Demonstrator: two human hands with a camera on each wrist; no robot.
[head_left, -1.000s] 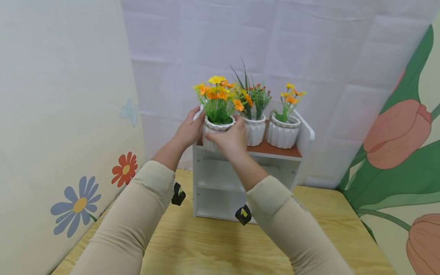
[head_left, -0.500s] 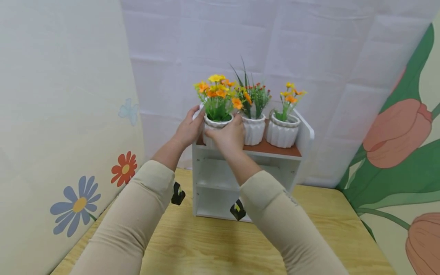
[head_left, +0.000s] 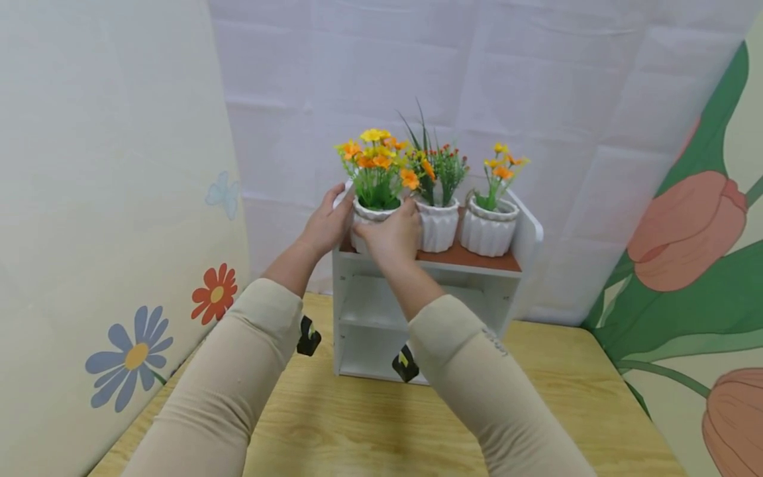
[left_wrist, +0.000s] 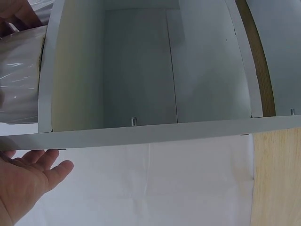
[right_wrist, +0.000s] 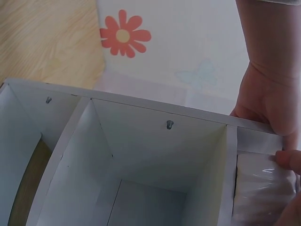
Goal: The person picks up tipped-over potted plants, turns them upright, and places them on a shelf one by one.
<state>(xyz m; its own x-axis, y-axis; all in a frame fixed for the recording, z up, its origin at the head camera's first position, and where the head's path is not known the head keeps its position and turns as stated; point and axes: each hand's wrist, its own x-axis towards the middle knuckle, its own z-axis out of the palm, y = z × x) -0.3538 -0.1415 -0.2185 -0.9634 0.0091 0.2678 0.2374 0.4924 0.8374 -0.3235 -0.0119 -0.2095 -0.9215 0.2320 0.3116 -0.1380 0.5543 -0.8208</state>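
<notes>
On the left of a small white shelf unit's reddish-brown top stands a white ribbed flower pot with yellow and orange flowers. My right hand grips this pot at its front and right side, thumb across the front. Against the outside of the shelf's left side panel rests my left hand, its fingers fairly straight. From the right wrist, the pot appears close inside that panel. Its far side is hidden.
Two more white pots share the top: one with grassy leaves and red buds, one with small orange flowers. The shelf unit stands on a wooden table. A white cloth hangs behind, with patterned panels on both sides.
My right hand and the pot it grips have shifted slightly left, towards the side panel. The left hand and the other two pots have stayed in place.
</notes>
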